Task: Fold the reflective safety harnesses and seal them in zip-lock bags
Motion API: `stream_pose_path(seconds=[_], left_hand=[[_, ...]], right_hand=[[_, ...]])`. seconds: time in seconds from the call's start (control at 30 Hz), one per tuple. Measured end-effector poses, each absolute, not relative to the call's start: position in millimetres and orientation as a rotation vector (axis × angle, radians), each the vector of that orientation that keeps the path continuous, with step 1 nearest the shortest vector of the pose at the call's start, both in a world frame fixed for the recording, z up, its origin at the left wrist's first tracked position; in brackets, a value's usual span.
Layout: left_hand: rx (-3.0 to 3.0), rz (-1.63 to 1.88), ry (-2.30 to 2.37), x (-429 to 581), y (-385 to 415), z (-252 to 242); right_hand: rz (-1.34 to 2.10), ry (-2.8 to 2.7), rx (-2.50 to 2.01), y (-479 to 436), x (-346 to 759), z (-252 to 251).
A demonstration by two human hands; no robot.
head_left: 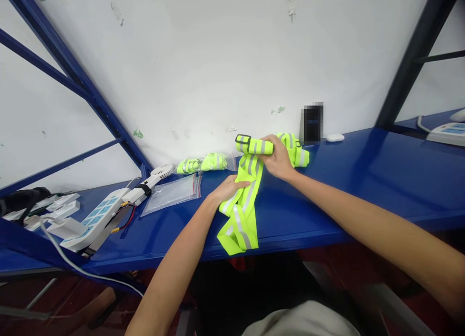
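A neon-yellow reflective strap [242,207] with grey stripes lies across the blue shelf [345,181], its lower end hanging over the front edge. My right hand [279,158] is closed around the strap's rolled-up upper end [254,145], which has a black edge. My left hand [228,187] rests on the flat part of the strap just below the roll, fingers pinching its edge. More folded yellow straps [296,149] lie behind my right hand.
Bagged yellow straps [202,162] and empty clear bags [171,192] lie to the left. Further left are a small white fan [154,177], power strips [96,220] and cables. A dark object [311,124] and a white mouse [334,138] stand by the wall.
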State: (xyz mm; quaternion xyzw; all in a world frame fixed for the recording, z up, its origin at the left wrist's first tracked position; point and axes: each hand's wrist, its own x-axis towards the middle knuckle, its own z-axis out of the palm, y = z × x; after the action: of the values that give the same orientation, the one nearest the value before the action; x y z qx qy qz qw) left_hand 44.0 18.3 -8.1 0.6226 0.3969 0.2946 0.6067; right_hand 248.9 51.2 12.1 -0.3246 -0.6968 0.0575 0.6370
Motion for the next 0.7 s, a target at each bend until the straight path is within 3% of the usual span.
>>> stream_pose_path(seconds=[0.43, 0.7], left_hand=[[1.208, 1.019, 0.751, 45.6, 13.8, -1.4], [0.904, 1.039, 0.536, 37.5, -0.2, 20.9]], right_hand=[[-0.006, -2.052, -0.482, 49.8, 249.0, -0.6], [0.511, -2.002, -0.664, 36.3, 238.6, -5.4]])
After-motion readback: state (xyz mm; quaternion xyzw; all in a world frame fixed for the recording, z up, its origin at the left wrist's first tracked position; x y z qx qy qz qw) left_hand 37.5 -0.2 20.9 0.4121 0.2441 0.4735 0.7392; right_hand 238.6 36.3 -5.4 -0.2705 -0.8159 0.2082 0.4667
